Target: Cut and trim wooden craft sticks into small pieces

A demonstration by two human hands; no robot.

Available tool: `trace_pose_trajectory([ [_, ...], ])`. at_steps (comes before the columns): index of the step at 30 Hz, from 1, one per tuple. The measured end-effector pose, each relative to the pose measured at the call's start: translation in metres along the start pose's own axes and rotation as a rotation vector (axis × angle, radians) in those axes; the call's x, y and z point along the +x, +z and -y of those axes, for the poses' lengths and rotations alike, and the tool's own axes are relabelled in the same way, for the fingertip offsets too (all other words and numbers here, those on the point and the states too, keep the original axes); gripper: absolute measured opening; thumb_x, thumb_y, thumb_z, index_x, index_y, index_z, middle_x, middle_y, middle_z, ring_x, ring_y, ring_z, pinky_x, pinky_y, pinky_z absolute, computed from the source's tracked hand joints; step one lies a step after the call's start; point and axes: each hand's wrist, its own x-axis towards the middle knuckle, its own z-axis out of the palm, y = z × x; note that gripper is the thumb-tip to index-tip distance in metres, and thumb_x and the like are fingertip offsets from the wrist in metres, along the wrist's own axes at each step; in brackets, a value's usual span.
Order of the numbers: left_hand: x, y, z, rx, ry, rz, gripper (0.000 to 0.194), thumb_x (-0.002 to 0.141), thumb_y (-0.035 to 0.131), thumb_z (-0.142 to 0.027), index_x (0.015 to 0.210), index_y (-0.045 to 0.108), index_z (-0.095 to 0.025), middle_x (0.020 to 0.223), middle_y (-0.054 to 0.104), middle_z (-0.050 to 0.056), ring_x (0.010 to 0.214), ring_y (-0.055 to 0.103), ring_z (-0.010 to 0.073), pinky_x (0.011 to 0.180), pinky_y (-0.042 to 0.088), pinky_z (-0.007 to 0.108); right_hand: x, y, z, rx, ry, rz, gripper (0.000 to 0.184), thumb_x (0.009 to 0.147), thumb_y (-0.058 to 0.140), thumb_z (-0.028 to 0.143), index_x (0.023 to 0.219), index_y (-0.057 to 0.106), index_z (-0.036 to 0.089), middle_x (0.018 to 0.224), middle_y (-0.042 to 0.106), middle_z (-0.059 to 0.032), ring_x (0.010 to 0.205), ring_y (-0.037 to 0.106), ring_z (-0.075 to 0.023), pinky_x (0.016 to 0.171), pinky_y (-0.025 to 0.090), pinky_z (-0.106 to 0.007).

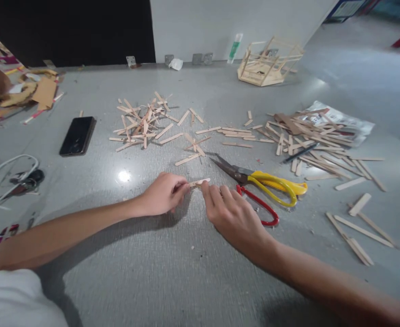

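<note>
Between both hands, just above the grey table (200, 281), is a small wooden craft stick (204, 181). My left hand (164, 194) pinches one end, thumb against fingers. At the other end, the fingers of my right hand (232, 211) are closed on the stick, with their tips partly hidden. A second short piece seems to lie against it, too small to be sure. Right beside my right hand lies a pair of scissors (240, 173) with dark blades and yellow and red handles. Several loose craft sticks (188, 159) lie just beyond my hands.
A heap of sticks (145, 122) lies at back left, a larger pile (318, 145) at right with a pen (300, 152) on it. At the back stands a stick-built frame (263, 78) near a glue tube (234, 48). A phone (77, 136) and white cable (12, 161) lie left.
</note>
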Motion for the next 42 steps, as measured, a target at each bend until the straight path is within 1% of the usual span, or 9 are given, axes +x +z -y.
trace_pose_trajectory([
  [5, 0.001, -0.002, 0.0, -0.057, -0.047, 0.037, 0.034, 0.1, 0.044, -0.031, 0.073, 0.057, -0.014, 0.055, 0.059, -0.001, 0.036, 0.054, 0.009, 0.036, 0.038, 0.017, 0.001, 0.002, 0.0, 0.001, 0.015, 0.01, 0.031, 0.09, 0.048, -0.001, 0.114, 0.067, 0.001, 0.074, 0.062, -0.0064, 0.065, 0.055, -0.0182, 0.056, 0.043, -0.031],
  [17, 0.002, -0.006, 0.0, -0.113, -0.035, 0.076, 0.034, 0.099, 0.045, -0.032, 0.074, 0.058, -0.014, 0.056, 0.058, -0.001, 0.039, 0.057, 0.0102, 0.033, 0.039, 0.016, 0.001, 0.007, 0.001, 0.004, 0.024, 0.003, 0.033, 0.091, 0.047, 0.0, 0.117, 0.066, 0.0, 0.075, 0.062, -0.0063, 0.065, 0.055, -0.0184, 0.056, 0.044, -0.031],
  [25, 0.002, -0.004, 0.002, -0.165, -0.124, 0.055, 0.029, 0.1, 0.043, -0.028, 0.078, 0.057, -0.015, 0.057, 0.058, -0.002, 0.037, 0.055, 0.0093, 0.032, 0.041, 0.016, -0.005, 0.005, -0.013, 0.181, 0.047, -0.022, 0.035, 0.091, 0.043, -0.003, 0.12, 0.062, 0.0, 0.077, 0.064, -0.0073, 0.07, 0.058, -0.0204, 0.063, 0.047, -0.032],
  [28, 0.003, -0.007, 0.003, -0.194, -0.153, 0.097, 0.026, 0.099, 0.043, -0.026, 0.079, 0.056, -0.015, 0.058, 0.058, -0.002, 0.039, 0.056, 0.0095, 0.033, 0.042, 0.017, -0.011, -0.001, -0.024, 0.238, 0.122, -0.066, 0.032, 0.095, 0.043, 0.003, 0.122, 0.059, 0.004, 0.079, 0.067, -0.0071, 0.071, 0.06, -0.0212, 0.064, 0.048, -0.033],
  [30, 0.003, -0.01, -0.001, -0.223, -0.134, 0.117, 0.027, 0.1, 0.044, -0.028, 0.081, 0.057, -0.014, 0.058, 0.058, -0.002, 0.039, 0.055, 0.0087, 0.034, 0.042, 0.016, -0.015, -0.004, -0.03, 0.377, 0.247, -0.063, 0.026, 0.099, 0.043, 0.011, 0.119, 0.059, 0.011, 0.076, 0.067, -0.0044, 0.066, 0.062, -0.0197, 0.059, 0.046, -0.03],
  [33, -0.002, -0.014, -0.013, -0.312, -0.048, 0.033, 0.026, 0.102, 0.044, -0.031, 0.087, 0.058, -0.014, 0.06, 0.058, -0.003, 0.041, 0.054, 0.007, 0.037, 0.043, 0.015, -0.019, -0.002, -0.034, 0.641, 0.476, -0.005, 0.025, 0.101, 0.042, 0.022, 0.122, 0.053, 0.016, 0.081, 0.069, -0.0049, 0.064, 0.065, -0.0186, 0.055, 0.046, -0.028],
  [35, -0.008, -0.014, -0.024, -0.359, 0.022, -0.092, 0.028, 0.102, 0.044, -0.035, 0.09, 0.058, -0.015, 0.063, 0.059, -0.002, 0.043, 0.055, 0.0065, 0.037, 0.041, 0.014, -0.02, 0.002, -0.036, 0.727, 0.564, -0.027, 0.034, 0.1, 0.04, 0.023, 0.133, 0.045, 0.015, 0.093, 0.07, -0.0103, 0.076, 0.068, -0.0214, 0.064, 0.052, -0.032],
  [38, -0.019, -0.013, -0.036, -0.4, 0.095, -0.218, 0.029, 0.102, 0.046, -0.038, 0.091, 0.059, -0.015, 0.064, 0.059, -0.002, 0.044, 0.055, 0.006, 0.039, 0.042, 0.014, -0.019, 0.006, -0.039, 0.819, 0.588, -0.089, 0.048, 0.097, 0.039, 0.019, 0.144, 0.034, 0.018, 0.103, 0.066, -0.0126, 0.083, 0.068, -0.0214, 0.073, 0.055, -0.037],
  [42, -0.028, -0.008, -0.045, -0.423, 0.101, -0.246, 0.031, 0.102, 0.045, -0.04, 0.093, 0.059, -0.014, 0.063, 0.058, -0.002, 0.044, 0.054, 0.0056, 0.039, 0.042, 0.014, -0.016, 0.002, -0.038, 1.089, 0.634, -0.057, 0.05, 0.096, 0.039, 0.018, 0.146, 0.034, 0.023, 0.1, 0.065, -0.007, 0.06, 0.065, -0.0127, 0.055, 0.054, -0.027],
])
